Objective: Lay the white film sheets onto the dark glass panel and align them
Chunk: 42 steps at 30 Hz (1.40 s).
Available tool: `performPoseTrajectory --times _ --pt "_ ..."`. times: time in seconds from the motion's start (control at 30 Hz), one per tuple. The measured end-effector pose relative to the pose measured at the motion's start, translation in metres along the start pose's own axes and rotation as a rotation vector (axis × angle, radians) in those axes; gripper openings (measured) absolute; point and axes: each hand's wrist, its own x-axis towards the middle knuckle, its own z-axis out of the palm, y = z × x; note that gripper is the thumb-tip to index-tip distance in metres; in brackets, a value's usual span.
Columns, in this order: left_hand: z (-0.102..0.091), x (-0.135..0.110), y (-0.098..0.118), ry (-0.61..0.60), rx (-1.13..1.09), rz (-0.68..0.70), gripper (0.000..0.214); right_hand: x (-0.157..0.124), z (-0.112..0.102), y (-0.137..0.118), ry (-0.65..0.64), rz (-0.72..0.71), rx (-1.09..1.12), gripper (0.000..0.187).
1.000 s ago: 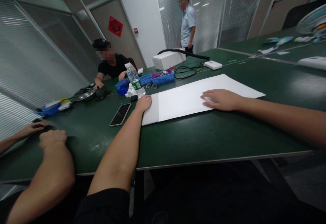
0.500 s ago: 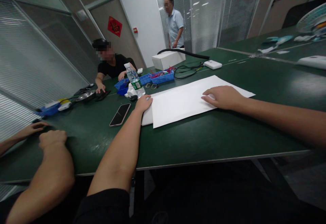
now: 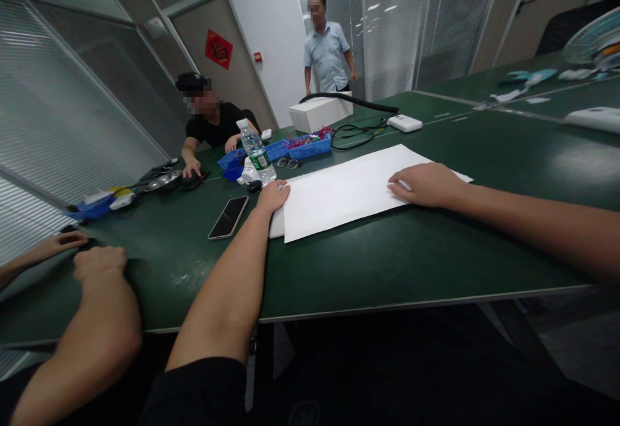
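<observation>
A large white sheet of paper (image 3: pixel 339 193) lies on the green table, slightly askew over another white sheet or stack (image 3: pixel 277 227) that shows at its left end. My left hand (image 3: pixel 274 196) is at the left edge of the papers, its fingers close together and curled over that edge; its thumb is mostly hidden. My right hand (image 3: pixel 420 183) rests on the right part of the top sheet. Its fingers are slightly bent, with a small gap between them and the thumb. A smartphone (image 3: pixel 228 217) lies left of my left hand.
Behind the paper stand a water bottle (image 3: pixel 256 155), blue trays (image 3: pixel 310 148) with small parts, a white box (image 3: pixel 320 114) and a black cable (image 3: pixel 353 135). Another person's arm (image 3: pixel 104 303) rests at the left. One person sits across the table; another stands behind it.
The top sheet has slid a little to the left, towards my left hand. My right hand has shifted slightly rightward. The standing person has turned to face this way.
</observation>
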Motion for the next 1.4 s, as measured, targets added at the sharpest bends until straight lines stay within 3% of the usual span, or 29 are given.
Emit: performPoseTrajectory --times 0.5,1.03,1.4 --pt "-0.0023 -0.0019 0.0048 -0.020 0.019 -0.045 0.051 -0.0006 0.0003 -0.0039 -0.028 -0.031 -0.033 0.064" --pt "0.0004 0.0016 0.0003 -0.034 -0.014 -0.041 0.063 -0.0031 -0.0022 -0.0096 -0.035 -0.062 -0.021 0.079" --pt "0.0034 0.0043 -0.0026 -0.021 0.006 -0.052 0.054 -0.0028 0.0023 -0.0047 -0.012 -0.137 0.024 0.076"
